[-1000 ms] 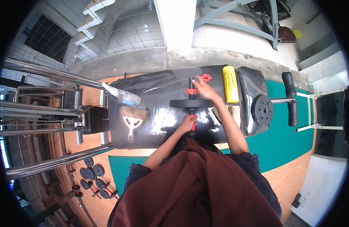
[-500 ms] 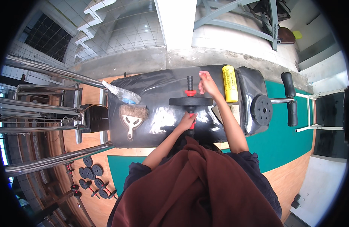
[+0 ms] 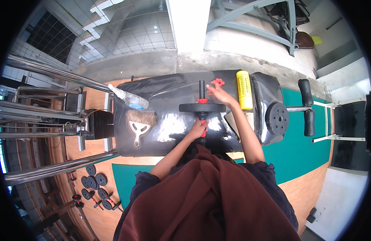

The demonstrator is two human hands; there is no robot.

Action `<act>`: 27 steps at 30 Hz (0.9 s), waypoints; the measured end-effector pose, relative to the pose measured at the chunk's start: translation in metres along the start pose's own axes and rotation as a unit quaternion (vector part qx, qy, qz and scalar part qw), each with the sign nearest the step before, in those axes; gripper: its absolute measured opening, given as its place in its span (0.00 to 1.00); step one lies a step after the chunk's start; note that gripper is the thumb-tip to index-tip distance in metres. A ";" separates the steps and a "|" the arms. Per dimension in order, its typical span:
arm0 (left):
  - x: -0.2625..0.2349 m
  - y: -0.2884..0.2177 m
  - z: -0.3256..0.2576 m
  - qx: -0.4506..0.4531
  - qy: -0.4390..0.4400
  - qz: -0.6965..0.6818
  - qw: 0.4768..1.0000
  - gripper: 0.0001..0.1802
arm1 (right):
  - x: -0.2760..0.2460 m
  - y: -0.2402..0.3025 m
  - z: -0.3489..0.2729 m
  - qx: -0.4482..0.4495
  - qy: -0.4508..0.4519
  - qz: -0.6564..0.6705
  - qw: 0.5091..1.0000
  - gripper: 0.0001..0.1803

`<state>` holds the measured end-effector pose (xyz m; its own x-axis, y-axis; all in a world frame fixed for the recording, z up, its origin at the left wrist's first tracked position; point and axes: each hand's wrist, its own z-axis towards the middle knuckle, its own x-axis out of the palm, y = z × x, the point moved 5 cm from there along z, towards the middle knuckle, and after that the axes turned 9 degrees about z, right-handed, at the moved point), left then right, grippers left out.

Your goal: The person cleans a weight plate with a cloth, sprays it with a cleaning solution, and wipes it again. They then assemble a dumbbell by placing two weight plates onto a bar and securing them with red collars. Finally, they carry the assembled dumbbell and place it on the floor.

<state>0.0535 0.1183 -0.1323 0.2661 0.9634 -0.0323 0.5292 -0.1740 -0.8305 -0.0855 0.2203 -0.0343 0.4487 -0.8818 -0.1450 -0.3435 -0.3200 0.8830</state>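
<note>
My left hand (image 3: pixel 199 129) is wrapped round the red and black grip of a dumbbell bar (image 3: pixel 201 86), whose threaded end points away from me. A black weight plate (image 3: pixel 193 108) sits on the bar, with a red star-shaped nut (image 3: pixel 202 101) against its far side. My right hand (image 3: pixel 220 94) is open beside the threaded end, its fingers stretched toward the bar. Just past those fingers, a second red star nut (image 3: pixel 218 82) shows on the black padded bench (image 3: pixel 169 86).
Left on the bench are a clear spray bottle (image 3: pixel 130 99) and a white-handled brush (image 3: pixel 139 128). A yellow bottle (image 3: pixel 244 90) and a loose black plate (image 3: pixel 277 118) lie to the right. Chrome rails (image 3: pixel 57 72) flank the left; plates and dumbbells (image 3: pixel 91 182) are on the floor.
My right hand has drawn slightly nearer to me and its fingers have turned toward the bar. The second red nut has come into sight beyond it. My left hand keeps its hold.
</note>
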 end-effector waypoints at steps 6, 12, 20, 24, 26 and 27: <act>0.001 0.002 0.001 0.005 0.000 0.006 1.000 0.19 | 0.009 -0.022 -0.001 0.051 0.077 -0.010 0.996 0.39; 0.002 0.004 0.002 0.017 -0.009 0.012 1.000 0.19 | 0.005 -0.019 0.006 0.085 0.144 -0.009 0.986 0.43; 0.007 0.004 -0.003 0.067 -0.037 0.105 0.992 0.27 | 0.023 -0.017 0.000 0.083 0.144 -0.091 0.982 0.41; 0.012 0.016 -0.002 0.024 -0.003 0.121 0.992 0.15 | 0.022 -0.011 -0.013 0.041 0.244 0.189 0.950 0.37; 0.015 0.017 -0.006 0.050 -0.007 0.079 0.996 0.13 | 0.020 -0.015 -0.013 0.059 0.218 0.106 0.968 0.39; 0.017 0.017 -0.008 0.062 -0.003 0.053 0.997 0.12 | 0.019 -0.016 -0.012 0.041 0.191 0.019 0.981 0.39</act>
<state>0.0736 0.1303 -0.1422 0.3109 0.9419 -0.1270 0.3942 -0.2494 -0.8845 -0.0619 0.2127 -0.0460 0.7047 -0.7050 0.0795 -0.4242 -0.3289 0.8437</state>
